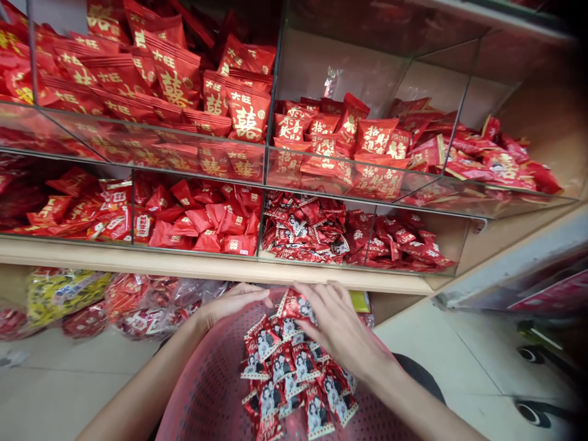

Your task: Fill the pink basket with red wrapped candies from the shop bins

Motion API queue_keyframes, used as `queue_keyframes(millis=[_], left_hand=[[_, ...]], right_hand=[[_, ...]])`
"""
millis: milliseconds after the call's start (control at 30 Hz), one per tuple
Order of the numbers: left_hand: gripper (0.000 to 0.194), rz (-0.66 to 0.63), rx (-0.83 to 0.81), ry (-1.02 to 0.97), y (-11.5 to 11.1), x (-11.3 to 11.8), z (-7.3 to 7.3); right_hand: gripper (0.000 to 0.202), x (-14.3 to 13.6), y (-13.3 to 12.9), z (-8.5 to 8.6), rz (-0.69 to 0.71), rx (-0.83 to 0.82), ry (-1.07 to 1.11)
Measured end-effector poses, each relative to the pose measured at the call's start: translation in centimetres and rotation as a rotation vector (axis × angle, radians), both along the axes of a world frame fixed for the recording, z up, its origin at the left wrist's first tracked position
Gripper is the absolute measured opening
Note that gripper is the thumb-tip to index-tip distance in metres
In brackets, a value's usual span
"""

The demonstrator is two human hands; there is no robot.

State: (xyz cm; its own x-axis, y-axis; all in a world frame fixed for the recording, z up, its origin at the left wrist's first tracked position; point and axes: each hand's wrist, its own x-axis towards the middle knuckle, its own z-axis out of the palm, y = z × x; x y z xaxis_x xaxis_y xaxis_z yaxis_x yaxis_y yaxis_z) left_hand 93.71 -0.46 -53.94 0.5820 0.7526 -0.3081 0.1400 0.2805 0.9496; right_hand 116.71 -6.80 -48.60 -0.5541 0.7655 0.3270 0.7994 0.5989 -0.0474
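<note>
A pink perforated plastic basket is in front of me at the bottom of the view. Many small red candy packets, printed with a black-and-white couple, lie in it. My left hand grips the basket's far rim at the left, its fingers partly hidden behind the edge. Over the right part of the rim, my right hand is closed on a red wrapped candy like those in the basket. How many packets are under its fingers is hidden.
Just ahead stands a wooden shelf with clear divided bins of red packets. A lower bin holds similar couple-printed candies. Bagged sweets sit beneath the wooden ledge. Black chair casters stand on the tiled floor at right.
</note>
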Motion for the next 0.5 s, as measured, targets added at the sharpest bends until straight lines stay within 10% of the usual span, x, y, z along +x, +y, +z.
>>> queue_keyframes(millis=[167,500], left_hand=[[0.042,0.001,0.112,0.073,0.2,-0.4,-0.3],[0.014,-0.149,0.187,-0.039,1.3,-0.4,-2.2]], right_hand=[[0.051,-2.3,0.5,-4.2,-0.016,-0.007,0.035],[0.055,-3.5,0.9,-5.6,-0.078,-0.062,0.147]])
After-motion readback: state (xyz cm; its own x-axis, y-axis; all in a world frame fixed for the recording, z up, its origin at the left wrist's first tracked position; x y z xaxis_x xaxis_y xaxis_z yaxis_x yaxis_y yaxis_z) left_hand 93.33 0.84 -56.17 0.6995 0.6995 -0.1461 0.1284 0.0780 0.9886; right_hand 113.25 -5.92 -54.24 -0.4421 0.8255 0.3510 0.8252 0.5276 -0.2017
